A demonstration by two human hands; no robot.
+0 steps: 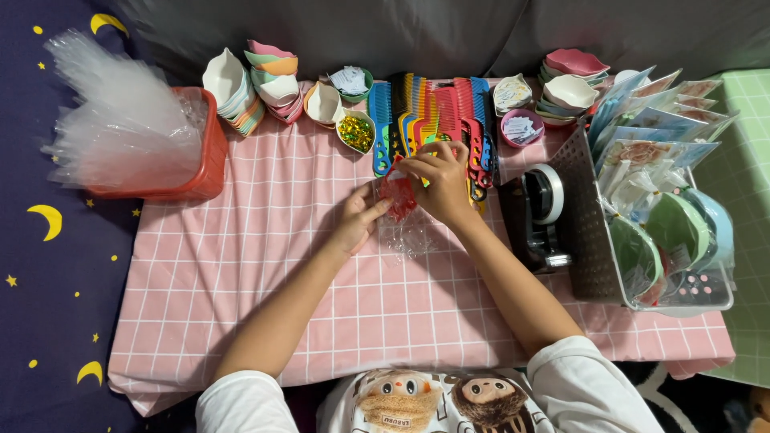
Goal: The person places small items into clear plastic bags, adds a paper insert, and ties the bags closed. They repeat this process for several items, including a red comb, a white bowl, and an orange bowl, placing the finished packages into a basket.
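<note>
**Packing a red item into a clear bag at a low pink table**

Pink checked cloth covers a low table [265, 305] seen from above, with a dark star-and-moon fabric to its left and a green checked one to its right.

Near the middle of the table, closer to the far edge, both hands meet over a small red item [399, 195] that sits partly inside a crinkled clear plastic bag [405, 234]. The left hand [355, 220] lies half closed, fingers pinching the bag's left side. The right hand [437, 178] is curled from above, fingertips gripping the red item at the bag's mouth. The item looks only partly in, so this piece appears mid-way: the bag is not yet sealed.

Along the far edge lies a row of coloured combs [433, 120], flanked by stacks of small pastel dishes [269, 80], one holding gold sequins [355, 132] and others paper slips. At the far left corner a red basket [204, 152] holds a thick sheaf of unused clear bags [112, 112] (plenty appear to remain). On the right side stand a tape dispenser [541, 216], untouched, and a grey crate [642, 232] of packaged goods, whether finished or not I cannot tell.
</note>
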